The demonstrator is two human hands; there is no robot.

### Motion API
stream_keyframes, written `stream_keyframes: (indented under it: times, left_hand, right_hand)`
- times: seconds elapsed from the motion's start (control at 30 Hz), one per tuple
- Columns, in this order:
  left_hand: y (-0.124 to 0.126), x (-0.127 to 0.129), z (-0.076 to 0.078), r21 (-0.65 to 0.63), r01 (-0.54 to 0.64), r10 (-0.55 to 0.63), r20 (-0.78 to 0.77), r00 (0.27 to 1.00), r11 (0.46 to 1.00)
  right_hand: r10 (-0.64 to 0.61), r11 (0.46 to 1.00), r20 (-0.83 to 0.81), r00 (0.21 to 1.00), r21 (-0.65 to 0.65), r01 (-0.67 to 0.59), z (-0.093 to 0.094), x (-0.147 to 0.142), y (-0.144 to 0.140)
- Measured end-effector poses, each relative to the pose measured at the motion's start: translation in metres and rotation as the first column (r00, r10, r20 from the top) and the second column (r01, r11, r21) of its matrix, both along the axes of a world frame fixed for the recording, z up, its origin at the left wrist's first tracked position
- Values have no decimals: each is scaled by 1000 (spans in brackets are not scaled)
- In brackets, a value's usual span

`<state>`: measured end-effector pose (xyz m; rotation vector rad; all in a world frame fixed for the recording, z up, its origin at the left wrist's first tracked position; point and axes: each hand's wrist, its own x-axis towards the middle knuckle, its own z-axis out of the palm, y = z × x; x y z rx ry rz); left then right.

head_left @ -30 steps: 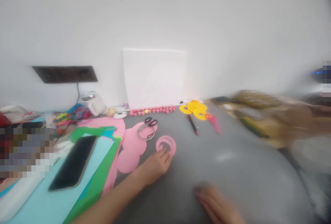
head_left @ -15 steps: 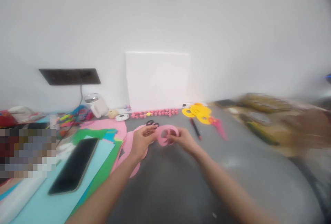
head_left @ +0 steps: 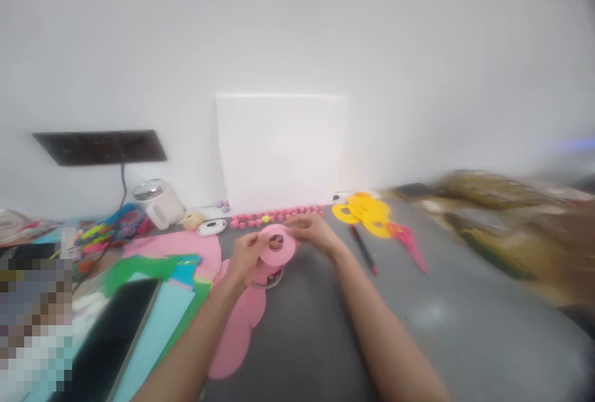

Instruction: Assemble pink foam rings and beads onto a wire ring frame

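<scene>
Both hands hold 1 pink paper ring above the grey table. The left hand pinches its left edge; the right hand grips its top

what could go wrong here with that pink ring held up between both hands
The pink ring is thin and pinched at its edges by the left hand and right hand, so pulling apart could tear or crease it. It is blurred, so grip detail is unclear. If dropped, it may land on the pink sheet below and be hard to spot.
</scene>
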<state>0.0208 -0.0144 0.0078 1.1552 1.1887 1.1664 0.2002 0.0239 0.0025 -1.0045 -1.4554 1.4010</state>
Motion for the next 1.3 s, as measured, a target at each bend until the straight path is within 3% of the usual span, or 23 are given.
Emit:
stream_keyframes:
  times: [0.07, 0.2, 0.3, 0.43, 0.67, 0.83, 0.93, 0.97, 1.0, 1.03, 1.07, 1.2, 1.3]
  left_hand:
    - [7, -3, 2, -20, 61, -61, 12, 998, 998]
    - [14, -8, 4, -18, 113, -113, -42, 993, 993]
    - [16, -7, 0, -14, 91, -91, -72, 993, 996]
    - [16, -2, -8, -4, -33, 33, -86, 996, 999]
    - [12, -2, -11, -6, 44, -45, -92, 995, 999]
    - [14, -4, -10, 58, -41, 51, -182, 982, 998]
    - [22, -20, -10, 141, -163, 192, -230, 954, 977]
    - [26, -28, -11, 189, -225, 269, -257, 928, 956]
    - [31, -37, -12, 305, -278, 380, -359, 852, 911]
    - [35, -46, -14, 432, -313, 501, -442, 744, 846]
    - [39, -53, -16, 517, -276, 554, -526, 645, 811]
    - [50, -70, -29, 540, -95, 528, -749, 401, 836]
    - [54, -69, -36, 516, -50, 507, -812, 290, 855]
  right_hand:
    - [-49, 998, -23, 999, 38, 50, -6, -7, 7]
    - [43, 994, 40, 998, 96, -47, -11, -16, 10]
    - [38, 995, 69, 997, 91, -44, -10, -20, 8]
    - [-42, 999, 29, 999, 31, 41, -9, -22, 6]
    - [-36, 997, 65, 997, 64, 31, -9, -21, -1]
    - [-18, 997, 82, 996, 77, 11, -7, -24, 2]
    - [20, 997, 88, 996, 78, -27, -6, -26, 9]
    - [35, 997, 82, 996, 72, -41, -6, -26, 11]
    - [52, 996, 77, 996, 65, -57, -7, -26, 13]
    - [69, 996, 78, 995, 58, -74, -7, -25, 13]
    - [91, 994, 86, 992, 50, -96, -7, -25, 13]
    - [141, 989, 142, 980, 14, -145, -4, -18, 9]
    - [175, 984, 158, 972, -2, -177, -1, -15, 6]
